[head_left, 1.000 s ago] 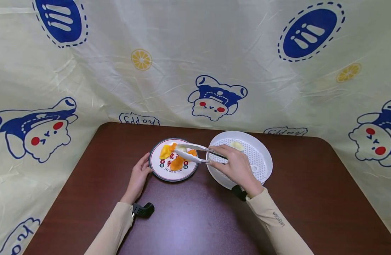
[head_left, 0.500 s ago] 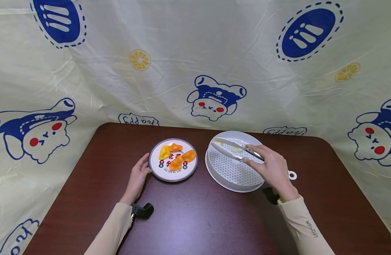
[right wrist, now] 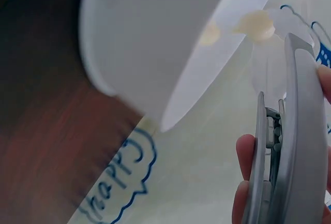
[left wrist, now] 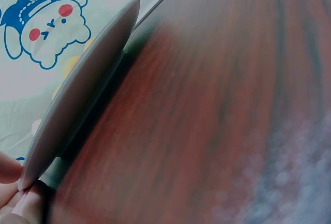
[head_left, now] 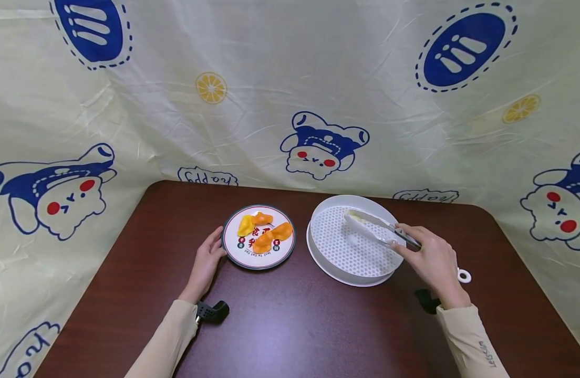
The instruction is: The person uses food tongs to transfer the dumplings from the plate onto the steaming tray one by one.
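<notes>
My left hand (head_left: 207,261) pinches the near-left rim of a small white plate (head_left: 234,254), thumb above and fingers beneath in the left wrist view. On the plate lie a yellow dumpling (head_left: 245,226) and several orange dumplings (head_left: 262,243). Silver kitchen tongs (head_left: 379,240) are gripped in my right hand (head_left: 429,257), their clear tips over a round white steamer basket (head_left: 318,251). Between the tips sits a pale dumpling (right wrist: 257,26), clearest in the right wrist view. A second pale dumpling (right wrist: 210,34) shows inside the basket there.
The basket has a perforated floor and stands on a white base (head_left: 361,285); a white ring (head_left: 464,275) sticks out at its right. Both dishes are on a dark brown table (head_left: 280,320). A printed cloth (head_left: 252,131) hangs behind the table's far edge.
My right hand has carried the tongs from over the plate rightward to the basket, a pale dumpling at their tips. My left hand and the plate stay in place.
</notes>
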{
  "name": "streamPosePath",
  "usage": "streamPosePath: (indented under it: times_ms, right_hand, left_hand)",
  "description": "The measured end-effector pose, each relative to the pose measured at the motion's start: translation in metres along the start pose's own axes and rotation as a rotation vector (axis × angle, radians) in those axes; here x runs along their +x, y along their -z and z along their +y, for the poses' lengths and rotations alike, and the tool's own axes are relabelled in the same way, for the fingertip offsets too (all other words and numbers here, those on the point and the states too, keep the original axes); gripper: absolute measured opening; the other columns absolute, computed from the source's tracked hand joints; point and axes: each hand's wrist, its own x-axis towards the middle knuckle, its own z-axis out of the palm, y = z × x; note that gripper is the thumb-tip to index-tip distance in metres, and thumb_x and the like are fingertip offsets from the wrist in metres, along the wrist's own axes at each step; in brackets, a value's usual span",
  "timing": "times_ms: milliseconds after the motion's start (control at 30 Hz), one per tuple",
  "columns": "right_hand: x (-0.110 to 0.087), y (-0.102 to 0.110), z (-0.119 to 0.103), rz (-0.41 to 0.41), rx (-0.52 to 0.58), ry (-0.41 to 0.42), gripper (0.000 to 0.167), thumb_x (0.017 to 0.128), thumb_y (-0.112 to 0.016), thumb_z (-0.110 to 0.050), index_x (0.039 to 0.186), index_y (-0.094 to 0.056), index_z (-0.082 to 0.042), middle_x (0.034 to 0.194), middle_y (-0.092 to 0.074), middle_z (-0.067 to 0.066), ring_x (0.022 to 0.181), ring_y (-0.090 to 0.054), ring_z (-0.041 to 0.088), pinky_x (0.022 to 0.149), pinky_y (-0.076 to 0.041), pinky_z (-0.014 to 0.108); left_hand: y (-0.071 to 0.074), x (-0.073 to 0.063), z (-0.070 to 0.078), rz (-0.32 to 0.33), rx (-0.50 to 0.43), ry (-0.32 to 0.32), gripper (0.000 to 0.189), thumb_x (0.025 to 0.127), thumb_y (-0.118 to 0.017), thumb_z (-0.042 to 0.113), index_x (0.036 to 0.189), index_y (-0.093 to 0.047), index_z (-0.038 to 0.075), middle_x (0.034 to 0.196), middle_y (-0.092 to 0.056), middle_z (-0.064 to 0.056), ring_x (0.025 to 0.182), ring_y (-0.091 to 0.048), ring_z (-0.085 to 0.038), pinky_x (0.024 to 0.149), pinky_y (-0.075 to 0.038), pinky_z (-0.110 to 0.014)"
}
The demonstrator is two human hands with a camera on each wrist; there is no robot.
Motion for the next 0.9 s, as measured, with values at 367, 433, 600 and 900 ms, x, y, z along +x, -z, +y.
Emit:
streamPosePath:
  times_ms: [367, 433, 600, 900]
  right_hand:
    - [-0.02, 0.015, 0.029, 0.017, -0.073, -0.085, 0.046, 0.079, -0.075, -0.033, 0.117, -0.067, -0.009, 0.105, -0.066, 0.018, 0.082, -0.06, 0.037, 0.06, -0.043, 0.051]
    - [-0.022, 0.016, 0.032, 0.011, -0.079, -0.094, 0.047, 0.079, -0.075, -0.033, 0.117, -0.067, -0.008, 0.105, -0.065, 0.02, 0.083, -0.06, 0.038, 0.06, -0.042, 0.051]
    - [-0.024, 0.014, 0.038, -0.011, -0.087, -0.109, 0.048, 0.079, -0.076, -0.033, 0.117, -0.066, -0.006, 0.106, -0.064, 0.023, 0.083, -0.059, 0.04, 0.059, -0.042, 0.052]
    - [-0.021, 0.009, 0.041, -0.06, -0.082, -0.125, 0.05, 0.079, -0.075, -0.036, 0.119, -0.065, -0.006, 0.108, -0.064, 0.023, 0.083, -0.059, 0.038, 0.06, -0.042, 0.052]
  left_hand:
    - [-0.001, 0.0, 0.002, 0.013, 0.016, 0.008, 0.061, 0.089, -0.042, -0.008, 0.148, -0.028, -0.001, 0.15, -0.03, -0.018, 0.135, -0.035, -0.027, 0.088, -0.041, -0.014]
    - [-0.002, 0.0, 0.002, 0.011, 0.015, 0.007, 0.06, 0.09, -0.042, -0.007, 0.148, -0.028, -0.002, 0.15, -0.03, -0.018, 0.135, -0.035, -0.027, 0.087, -0.041, -0.014]
    - [-0.003, -0.001, 0.003, 0.0, 0.004, 0.0, 0.061, 0.09, -0.041, -0.008, 0.148, -0.027, -0.002, 0.151, -0.03, -0.019, 0.135, -0.034, -0.027, 0.086, -0.041, -0.012]
    - [-0.002, -0.001, 0.001, 0.008, 0.008, 0.003, 0.061, 0.09, -0.043, -0.007, 0.148, -0.027, -0.002, 0.151, -0.029, -0.017, 0.136, -0.033, -0.026, 0.089, -0.04, -0.013]
